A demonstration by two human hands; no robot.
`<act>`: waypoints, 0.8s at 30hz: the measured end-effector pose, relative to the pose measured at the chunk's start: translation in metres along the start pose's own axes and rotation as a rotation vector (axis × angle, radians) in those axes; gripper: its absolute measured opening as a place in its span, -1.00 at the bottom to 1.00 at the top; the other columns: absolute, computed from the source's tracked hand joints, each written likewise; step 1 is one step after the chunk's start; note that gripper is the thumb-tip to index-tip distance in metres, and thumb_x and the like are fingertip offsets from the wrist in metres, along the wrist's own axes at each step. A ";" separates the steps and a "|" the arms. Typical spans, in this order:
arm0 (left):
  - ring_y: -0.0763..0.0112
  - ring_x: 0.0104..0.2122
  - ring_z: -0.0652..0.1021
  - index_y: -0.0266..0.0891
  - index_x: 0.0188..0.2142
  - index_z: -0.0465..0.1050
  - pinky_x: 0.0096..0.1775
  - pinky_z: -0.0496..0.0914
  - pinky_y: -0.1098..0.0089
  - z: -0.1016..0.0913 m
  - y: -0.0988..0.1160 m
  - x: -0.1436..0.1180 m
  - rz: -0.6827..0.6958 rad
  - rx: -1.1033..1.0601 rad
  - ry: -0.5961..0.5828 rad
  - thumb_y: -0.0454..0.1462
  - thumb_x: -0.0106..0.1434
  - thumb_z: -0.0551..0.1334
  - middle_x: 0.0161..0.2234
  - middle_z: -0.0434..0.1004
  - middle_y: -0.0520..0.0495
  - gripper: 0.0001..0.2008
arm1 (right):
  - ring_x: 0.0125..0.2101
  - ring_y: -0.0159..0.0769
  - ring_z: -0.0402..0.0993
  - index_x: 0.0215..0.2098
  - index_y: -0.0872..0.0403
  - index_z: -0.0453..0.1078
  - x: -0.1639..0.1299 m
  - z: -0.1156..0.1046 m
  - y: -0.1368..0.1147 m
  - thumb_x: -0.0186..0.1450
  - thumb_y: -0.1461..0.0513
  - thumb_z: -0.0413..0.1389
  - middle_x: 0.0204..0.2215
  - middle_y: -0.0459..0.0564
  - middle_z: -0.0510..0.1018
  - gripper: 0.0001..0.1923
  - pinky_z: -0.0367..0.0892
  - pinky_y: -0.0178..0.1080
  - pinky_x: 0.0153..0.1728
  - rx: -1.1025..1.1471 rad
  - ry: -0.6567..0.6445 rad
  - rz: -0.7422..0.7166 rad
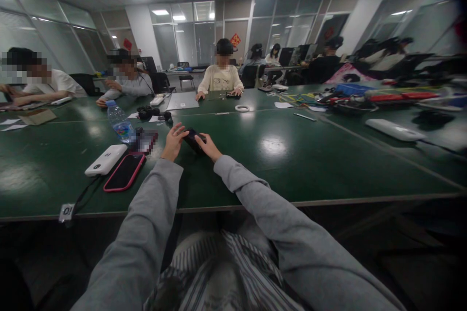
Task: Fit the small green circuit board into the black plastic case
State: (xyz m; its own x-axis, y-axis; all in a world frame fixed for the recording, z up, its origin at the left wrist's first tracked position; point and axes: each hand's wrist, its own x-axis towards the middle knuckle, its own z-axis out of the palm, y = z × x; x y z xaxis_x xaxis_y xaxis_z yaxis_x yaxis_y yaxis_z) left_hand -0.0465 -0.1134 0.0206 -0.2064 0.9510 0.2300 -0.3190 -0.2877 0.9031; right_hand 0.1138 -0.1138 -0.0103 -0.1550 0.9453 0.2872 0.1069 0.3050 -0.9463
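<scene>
Just above the green table, in front of me, is a small dark object [194, 142], flat and tilted; its exact kind cannot be made out. My right hand [209, 146] grips its right side, the thumb lying over its face. My left hand [173, 140] is at its left edge, fingers stretched and apart, with the thumb by the object's upper corner. Left of my hands lie a phone in a pink-red case [124, 172], a white power bank [106, 160] with a black cable, and a second red-edged device [148, 141], partly blurred.
A water bottle [120, 122] stands tilted in view beyond the phones. Black headphones [148, 112], a white ring [242, 108], a pen [305, 117] and another white power bank [394, 129] lie on the green table [310, 170]. Cables and tools clutter the far right. Several people sit around.
</scene>
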 end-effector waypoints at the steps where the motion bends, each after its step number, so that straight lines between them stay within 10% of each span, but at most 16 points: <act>1: 0.47 -0.13 0.50 -0.15 0.00 0.36 -0.05 0.39 0.43 0.003 0.004 -0.002 0.028 -0.003 -0.049 -0.45 -0.10 0.38 -0.06 0.44 -0.05 -0.37 | -0.18 -0.34 0.41 0.03 0.11 0.25 0.003 -0.001 0.000 0.22 -0.02 0.14 -0.16 0.03 0.45 -0.47 0.33 -0.22 -0.07 0.100 -0.024 0.069; 5: 0.43 -0.03 0.46 -0.17 -0.03 0.38 0.05 0.33 0.39 0.011 0.010 -0.007 0.099 -0.003 -0.217 -0.42 -0.08 0.39 0.00 0.42 -0.06 -0.43 | -0.31 -0.36 0.46 -0.14 0.14 0.36 0.007 -0.009 -0.002 0.05 0.05 0.33 -0.27 0.00 0.52 -0.49 0.39 -0.32 -0.26 0.410 -0.170 0.162; 10: 0.48 -0.10 0.49 -0.14 0.07 0.27 0.00 0.35 0.39 0.018 -0.011 -0.010 -0.031 0.025 -0.130 -0.31 0.02 0.38 -0.03 0.43 -0.08 -0.39 | -0.46 -0.40 0.45 -0.19 0.12 0.35 0.005 -0.018 -0.010 0.02 0.10 0.36 -0.42 -0.08 0.53 -0.52 0.39 -0.36 -0.44 0.636 -0.003 0.276; 14: 0.38 -0.20 0.54 -0.29 0.01 0.33 -0.09 0.41 0.33 0.026 -0.027 -0.018 -0.210 0.139 -0.290 -0.20 0.07 0.37 -0.15 0.51 -0.17 -0.48 | -0.50 -0.44 0.43 -0.28 0.12 0.33 0.005 -0.022 -0.016 0.09 0.07 0.31 -0.47 -0.11 0.51 -0.62 0.38 -0.38 -0.47 0.768 0.070 0.323; 24: 0.35 -0.19 0.54 -0.32 -0.07 0.41 -0.16 0.42 0.38 0.026 -0.022 -0.020 -0.150 0.126 -0.269 -0.12 0.07 0.35 -0.13 0.53 -0.18 -0.52 | -0.46 -0.45 0.44 -0.18 0.10 0.33 0.003 -0.013 -0.010 0.12 0.09 0.28 -0.43 -0.12 0.49 -0.61 0.36 -0.40 -0.46 0.589 0.026 0.240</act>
State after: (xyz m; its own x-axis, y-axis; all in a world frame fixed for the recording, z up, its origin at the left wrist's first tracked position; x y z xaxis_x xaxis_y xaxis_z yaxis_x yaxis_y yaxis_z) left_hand -0.0114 -0.1235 0.0052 0.0914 0.9823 0.1633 -0.2072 -0.1416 0.9680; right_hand 0.1250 -0.1128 0.0017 -0.1691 0.9842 0.0530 -0.4237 -0.0241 -0.9055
